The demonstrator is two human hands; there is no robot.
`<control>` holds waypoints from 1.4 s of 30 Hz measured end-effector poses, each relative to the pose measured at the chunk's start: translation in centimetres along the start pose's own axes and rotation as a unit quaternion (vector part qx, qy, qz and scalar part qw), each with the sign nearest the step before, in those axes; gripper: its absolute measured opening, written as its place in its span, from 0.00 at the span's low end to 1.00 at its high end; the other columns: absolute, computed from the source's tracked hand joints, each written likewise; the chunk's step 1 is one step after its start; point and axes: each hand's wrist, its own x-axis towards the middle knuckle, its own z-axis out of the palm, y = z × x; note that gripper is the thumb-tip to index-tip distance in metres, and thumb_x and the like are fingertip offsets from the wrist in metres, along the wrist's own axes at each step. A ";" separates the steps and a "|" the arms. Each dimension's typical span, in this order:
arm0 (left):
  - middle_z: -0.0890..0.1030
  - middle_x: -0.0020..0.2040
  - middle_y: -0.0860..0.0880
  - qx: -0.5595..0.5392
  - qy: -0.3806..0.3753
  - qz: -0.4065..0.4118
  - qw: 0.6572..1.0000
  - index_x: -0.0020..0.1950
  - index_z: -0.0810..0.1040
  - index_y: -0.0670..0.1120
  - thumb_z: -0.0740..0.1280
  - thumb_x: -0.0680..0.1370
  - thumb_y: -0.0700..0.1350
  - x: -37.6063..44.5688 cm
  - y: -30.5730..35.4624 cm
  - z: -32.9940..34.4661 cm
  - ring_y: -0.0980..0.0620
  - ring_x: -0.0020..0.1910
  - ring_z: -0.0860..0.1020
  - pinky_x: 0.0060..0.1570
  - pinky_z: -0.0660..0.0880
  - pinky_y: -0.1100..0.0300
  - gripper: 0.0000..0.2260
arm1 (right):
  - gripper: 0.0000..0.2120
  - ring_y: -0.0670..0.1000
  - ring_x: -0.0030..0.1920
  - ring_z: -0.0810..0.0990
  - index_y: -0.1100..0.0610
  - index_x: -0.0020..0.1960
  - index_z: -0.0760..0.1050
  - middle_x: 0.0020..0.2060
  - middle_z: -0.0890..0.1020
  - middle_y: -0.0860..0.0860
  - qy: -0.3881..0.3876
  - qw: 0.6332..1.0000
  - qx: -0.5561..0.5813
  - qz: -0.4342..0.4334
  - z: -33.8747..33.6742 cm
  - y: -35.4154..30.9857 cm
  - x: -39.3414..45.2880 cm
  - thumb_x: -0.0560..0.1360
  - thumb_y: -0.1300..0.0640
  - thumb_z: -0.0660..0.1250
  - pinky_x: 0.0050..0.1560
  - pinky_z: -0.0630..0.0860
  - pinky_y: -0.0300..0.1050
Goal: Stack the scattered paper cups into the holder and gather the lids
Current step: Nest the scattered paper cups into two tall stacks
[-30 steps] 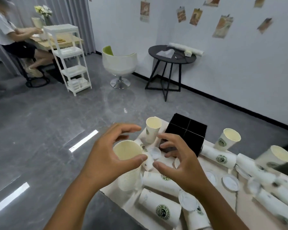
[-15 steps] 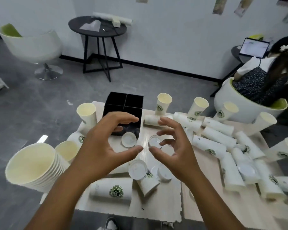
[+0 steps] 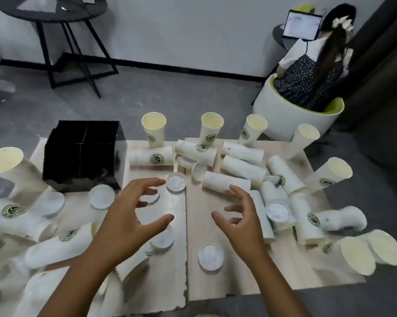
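Several white paper cups with green logos are scattered over a low pale wooden table (image 3: 206, 287); some stand upright like the cup (image 3: 153, 129), others lie on their sides like the cup (image 3: 150, 157). White lids lie among them, such as the lid (image 3: 176, 183) and the lid (image 3: 211, 256). A black four-compartment holder (image 3: 83, 154) stands at the table's back left. My left hand (image 3: 129, 220) and my right hand (image 3: 241, 216) hover above the table's middle with fingers spread and loosely curved. Neither holds anything.
A person sits in a white tub chair (image 3: 291, 113) at the back right, facing a laptop (image 3: 302, 25). A black round side table (image 3: 53, 21) stands at the back left on grey floor. Nested cups (image 3: 371, 250) lie at the table's right edge.
The view has swung right and down, closer over the table. Both hands stay empty, moving apart and lower toward the lids; the cup stack from a second ago is out of my left hand.
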 end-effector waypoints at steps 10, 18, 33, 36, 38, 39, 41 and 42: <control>0.74 0.65 0.64 -0.008 -0.084 0.003 0.996 0.67 0.73 0.61 0.81 0.71 0.50 9.6 -1.1 15.4 0.68 0.65 0.71 0.62 0.70 0.65 0.29 | 0.31 0.52 0.59 0.72 0.48 0.64 0.74 0.60 0.76 0.46 0.186 0.967 -0.147 0.094 -7.4 12.6 -1.2 0.65 0.56 0.82 0.58 0.75 0.53; 0.77 0.66 0.59 0.065 -0.210 0.057 0.974 0.68 0.76 0.57 0.81 0.69 0.49 15.1 -3.2 24.3 0.56 0.66 0.74 0.69 0.72 0.51 0.29 | 0.43 0.52 0.64 0.69 0.45 0.70 0.68 0.64 0.66 0.46 0.235 0.948 -0.143 0.162 -7.2 18.3 -1.5 0.60 0.51 0.84 0.61 0.76 0.64; 0.76 0.69 0.53 0.287 -0.279 0.063 0.914 0.71 0.67 0.57 0.79 0.65 0.55 18.6 -4.9 32.0 0.45 0.69 0.72 0.65 0.64 0.44 0.37 | 0.40 0.56 0.60 0.74 0.52 0.67 0.68 0.60 0.72 0.49 0.254 0.953 -0.077 0.146 -7.3 20.5 -1.5 0.60 0.51 0.82 0.55 0.79 0.60; 0.77 0.66 0.53 0.263 -0.279 0.059 0.922 0.72 0.66 0.54 0.79 0.64 0.56 17.5 -4.8 31.7 0.46 0.66 0.73 0.63 0.64 0.46 0.40 | 0.39 0.58 0.61 0.77 0.48 0.67 0.67 0.61 0.73 0.49 0.256 0.957 -0.034 0.130 -9.1 19.7 -2.1 0.60 0.46 0.80 0.56 0.79 0.62; 0.77 0.62 0.53 0.243 -0.266 0.055 0.931 0.70 0.68 0.52 0.79 0.63 0.55 16.8 -4.6 30.9 0.47 0.63 0.75 0.61 0.65 0.48 0.39 | 0.40 0.58 0.61 0.79 0.47 0.68 0.66 0.62 0.75 0.50 0.251 0.960 -0.018 0.119 -10.4 18.7 -2.4 0.61 0.46 0.80 0.54 0.81 0.61; 0.78 0.61 0.54 0.231 -0.254 0.053 0.938 0.70 0.69 0.51 0.79 0.62 0.55 16.4 -4.5 30.2 0.47 0.62 0.75 0.60 0.65 0.49 0.39 | 0.40 0.57 0.61 0.80 0.47 0.68 0.66 0.62 0.76 0.50 0.250 0.962 -0.007 0.110 -11.0 17.9 -2.5 0.61 0.46 0.80 0.54 0.82 0.60; 0.78 0.60 0.55 0.207 -0.225 0.055 0.951 0.68 0.71 0.51 0.78 0.61 0.56 15.6 -3.9 28.5 0.48 0.60 0.76 0.58 0.65 0.51 0.38 | 0.41 0.54 0.61 0.81 0.47 0.69 0.67 0.63 0.77 0.50 0.252 0.963 0.025 0.091 -12.0 16.0 -2.5 0.60 0.46 0.80 0.54 0.83 0.59; 0.78 0.59 0.55 0.190 -0.212 0.053 0.957 0.67 0.72 0.51 0.78 0.60 0.56 15.1 -3.4 27.5 0.49 0.59 0.76 0.59 0.67 0.50 0.37 | 0.40 0.53 0.62 0.81 0.47 0.69 0.68 0.63 0.77 0.48 0.253 0.964 0.040 0.078 -12.4 14.9 -2.5 0.60 0.46 0.80 0.56 0.83 0.57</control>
